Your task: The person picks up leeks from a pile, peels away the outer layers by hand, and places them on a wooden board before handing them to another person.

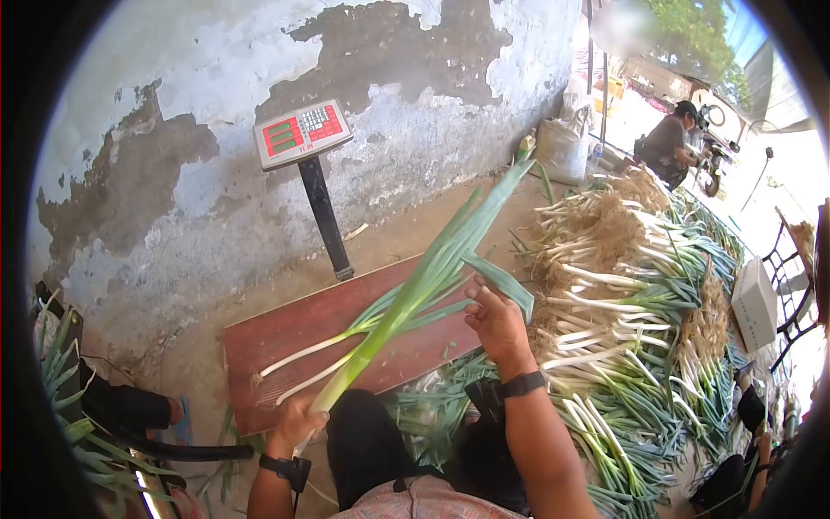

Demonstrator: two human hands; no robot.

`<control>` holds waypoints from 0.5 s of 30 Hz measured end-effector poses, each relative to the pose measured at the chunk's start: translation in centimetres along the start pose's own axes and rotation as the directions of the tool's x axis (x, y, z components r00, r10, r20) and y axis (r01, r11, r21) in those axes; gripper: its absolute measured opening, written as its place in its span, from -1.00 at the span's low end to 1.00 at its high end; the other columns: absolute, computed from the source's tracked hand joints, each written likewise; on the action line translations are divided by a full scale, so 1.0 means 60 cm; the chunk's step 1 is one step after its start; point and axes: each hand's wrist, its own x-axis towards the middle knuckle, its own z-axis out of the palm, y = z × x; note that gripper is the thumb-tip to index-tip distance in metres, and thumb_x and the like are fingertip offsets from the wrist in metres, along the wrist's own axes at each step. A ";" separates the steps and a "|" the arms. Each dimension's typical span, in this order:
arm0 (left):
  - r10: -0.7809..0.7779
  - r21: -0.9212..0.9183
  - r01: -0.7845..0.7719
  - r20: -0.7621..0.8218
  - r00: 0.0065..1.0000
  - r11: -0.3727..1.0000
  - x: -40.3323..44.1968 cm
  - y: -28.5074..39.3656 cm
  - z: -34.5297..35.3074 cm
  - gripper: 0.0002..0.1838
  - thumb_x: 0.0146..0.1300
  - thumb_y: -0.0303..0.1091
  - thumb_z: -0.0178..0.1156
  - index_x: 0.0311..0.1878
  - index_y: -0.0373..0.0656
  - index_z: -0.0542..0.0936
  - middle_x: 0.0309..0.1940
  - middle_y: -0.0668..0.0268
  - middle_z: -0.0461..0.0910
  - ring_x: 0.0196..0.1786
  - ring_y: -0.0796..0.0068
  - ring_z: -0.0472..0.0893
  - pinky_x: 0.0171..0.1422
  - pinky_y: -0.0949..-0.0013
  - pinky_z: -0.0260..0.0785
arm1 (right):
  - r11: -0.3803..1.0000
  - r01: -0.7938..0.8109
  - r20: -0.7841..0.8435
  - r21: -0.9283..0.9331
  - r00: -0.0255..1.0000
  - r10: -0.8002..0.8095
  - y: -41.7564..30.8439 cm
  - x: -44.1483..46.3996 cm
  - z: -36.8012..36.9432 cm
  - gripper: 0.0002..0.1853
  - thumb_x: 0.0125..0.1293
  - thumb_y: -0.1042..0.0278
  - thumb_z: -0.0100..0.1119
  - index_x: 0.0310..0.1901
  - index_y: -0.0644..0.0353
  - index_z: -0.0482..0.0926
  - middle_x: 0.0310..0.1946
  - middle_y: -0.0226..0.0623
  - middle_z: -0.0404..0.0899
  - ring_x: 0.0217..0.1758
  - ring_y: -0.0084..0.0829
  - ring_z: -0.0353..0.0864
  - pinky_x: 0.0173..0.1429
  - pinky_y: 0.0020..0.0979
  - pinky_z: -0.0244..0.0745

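Observation:
A long, thick green onion (370,342) slants across my view, its pale stem low and its broad leaves reaching up to the right. My left hand (296,424) is wrapped round the lower stem. Close to a folded-over leaf of it is my right hand (500,327), palm turned up with fingers loosely curled and apart; whether they touch the leaf is unclear. Under the held onion, two thinner green onions (304,352) lie on a reddish-brown board (259,346), which sits in front of my knees.
A digital scale display (303,134) stands on a black post (324,216) by the peeling wall. Rooted green onions form a large heap (605,329) on the right. Beyond are a white sack (562,147), a crouching person (670,147) and a white box (754,303).

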 end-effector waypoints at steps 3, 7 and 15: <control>-0.007 0.005 0.007 0.005 1.000 1.000 -0.010 0.003 0.000 -0.77 0.01 -0.30 0.18 -0.40 -0.30 0.51 -0.73 0.39 0.39 -0.75 0.68 0.32 -0.67 0.57 0.13 | 1.000 0.008 0.013 -0.012 1.000 -0.007 0.000 0.001 0.005 -0.65 0.22 0.31 0.04 0.02 0.21 0.35 -0.31 -0.40 0.47 -0.38 -0.57 0.44 -0.28 -0.53 0.36; 0.006 -0.038 -0.004 0.059 0.998 0.999 -0.015 -0.007 0.000 -0.77 0.02 -0.29 0.16 -0.40 -0.29 0.52 -0.74 0.39 0.39 -0.75 0.67 0.32 -0.66 0.55 0.14 | 0.980 0.104 0.006 -0.168 0.994 -0.105 0.011 0.005 0.010 -0.67 0.23 0.32 0.02 0.01 0.22 0.36 -0.29 -0.39 0.48 -0.40 -0.57 0.45 -0.28 -0.54 0.37; 0.235 0.368 -0.151 -0.197 0.952 0.918 -0.009 0.040 0.053 -0.72 -0.11 -0.25 0.30 -0.46 -0.27 0.51 -0.70 0.36 0.47 -0.68 0.56 0.43 -0.58 0.48 0.25 | 0.978 -0.020 0.193 -0.208 0.979 0.061 0.027 0.005 0.015 -0.65 0.13 0.48 0.07 -0.01 0.25 0.38 -0.15 -0.31 0.48 -0.16 -0.44 0.51 -0.22 -0.51 0.43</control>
